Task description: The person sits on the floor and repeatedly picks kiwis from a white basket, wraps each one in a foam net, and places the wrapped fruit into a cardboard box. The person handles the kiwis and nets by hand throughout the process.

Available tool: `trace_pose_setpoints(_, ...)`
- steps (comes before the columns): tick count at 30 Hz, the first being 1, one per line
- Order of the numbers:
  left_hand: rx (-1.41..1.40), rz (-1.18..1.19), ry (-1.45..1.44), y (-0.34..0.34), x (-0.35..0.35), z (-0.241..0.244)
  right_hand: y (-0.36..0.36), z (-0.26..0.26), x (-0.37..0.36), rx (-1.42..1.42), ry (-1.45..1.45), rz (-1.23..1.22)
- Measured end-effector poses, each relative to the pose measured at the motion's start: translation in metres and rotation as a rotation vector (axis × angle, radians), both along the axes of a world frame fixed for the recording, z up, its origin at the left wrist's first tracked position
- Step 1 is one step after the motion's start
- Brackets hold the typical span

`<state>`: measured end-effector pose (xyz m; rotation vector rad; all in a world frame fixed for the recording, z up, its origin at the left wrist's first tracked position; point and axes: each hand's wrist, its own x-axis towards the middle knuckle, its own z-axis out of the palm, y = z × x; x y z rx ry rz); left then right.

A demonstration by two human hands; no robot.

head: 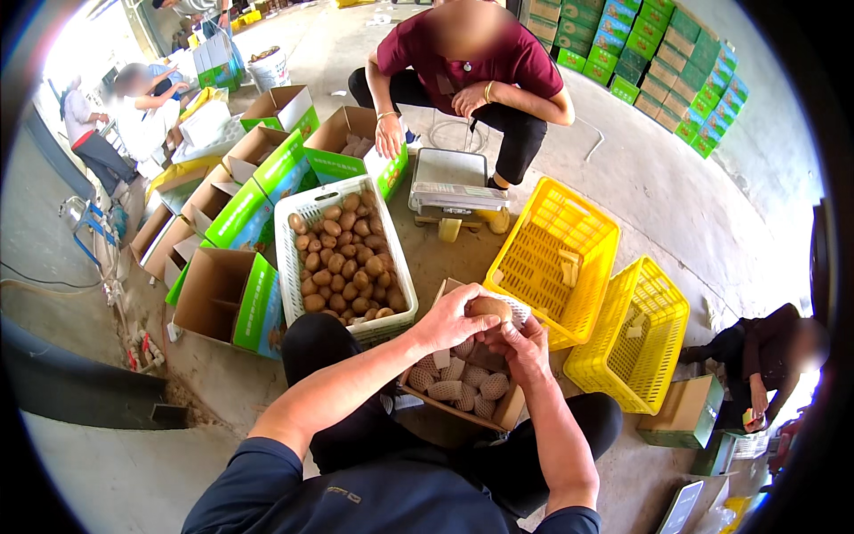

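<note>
A brown kiwifruit point(490, 308) is gripped by my left hand point(460, 319), fingers over its top and thumb at its lower side. At its right, my right hand point(524, 344) holds a white foam net sleeve point(519, 308), with the thumb touching the fruit. Below both hands, an open cardboard box point(510, 405) between my knees holds several kiwifruit in foam nets point(475, 376). A white plastic crate point(287, 267) full of bare kiwifruit point(347, 257) stands to the left of the box. My hands and forearms hide part of the box.
Open green-and-brown cartons point(250, 314) stand left of the crate. A platform scale point(450, 173) is ahead, with a person point(474, 73) crouching behind it. Two yellow crates point(594, 233) with foam scraps stand at right. Another person point(760, 360) sits at far right; stacked cartons point(640, 60) line the back.
</note>
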<state>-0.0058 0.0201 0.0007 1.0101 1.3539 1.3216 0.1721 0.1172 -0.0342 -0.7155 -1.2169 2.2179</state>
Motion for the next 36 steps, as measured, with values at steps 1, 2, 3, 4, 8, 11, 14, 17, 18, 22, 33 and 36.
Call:
trace_pose_setpoints(1,0.091,0.041,0.134,0.003,0.000,-0.009,0.002,-0.001,-0.001,0.007,0.002,0.020)
trace_pose_setpoints(2,0.182,0.080,0.268,0.008,-0.001,-0.027,0.005,-0.003,-0.003,0.014,0.004,0.038)
trace_pose_setpoints(3,0.266,0.109,0.395,0.009,0.003,-0.038,0.005,-0.007,-0.001,0.012,0.000,0.047)
trace_pose_setpoints(4,0.250,0.120,0.412,0.007,0.007,-0.038,0.005,-0.009,0.000,0.012,-0.027,0.034)
trace_pose_setpoints(8,0.252,0.117,0.321,0.001,-0.001,-0.042,0.003,-0.005,-0.012,0.057,-0.043,0.063)
trace_pose_setpoints(11,0.142,0.115,0.127,-0.004,0.001,-0.038,0.004,-0.008,-0.006,0.027,0.013,0.035)
trace_pose_setpoints(14,0.079,0.142,-0.023,-0.010,0.003,-0.012,0.001,0.001,0.000,0.019,0.048,0.011)
trace_pose_setpoints(17,0.114,0.258,-0.051,-0.009,-0.017,-0.024,-0.001,0.011,0.004,-0.048,0.139,0.083)
trace_pose_setpoints(18,0.097,0.242,-0.115,-0.006,-0.016,-0.017,0.001,0.013,0.005,-0.074,0.183,0.121)
trace_pose_setpoints(22,-0.089,-0.116,-0.581,-0.007,-0.010,-0.009,-0.006,0.015,0.010,-0.192,0.307,0.326)
trace_pose_setpoints(33,0.096,-0.080,-0.560,-0.013,-0.009,-0.023,-0.006,0.027,0.018,-0.168,0.278,0.385)
trace_pose_setpoints(36,-0.018,-0.008,-0.528,-0.011,-0.011,-0.020,-0.004,0.020,0.019,-0.005,0.128,0.265)
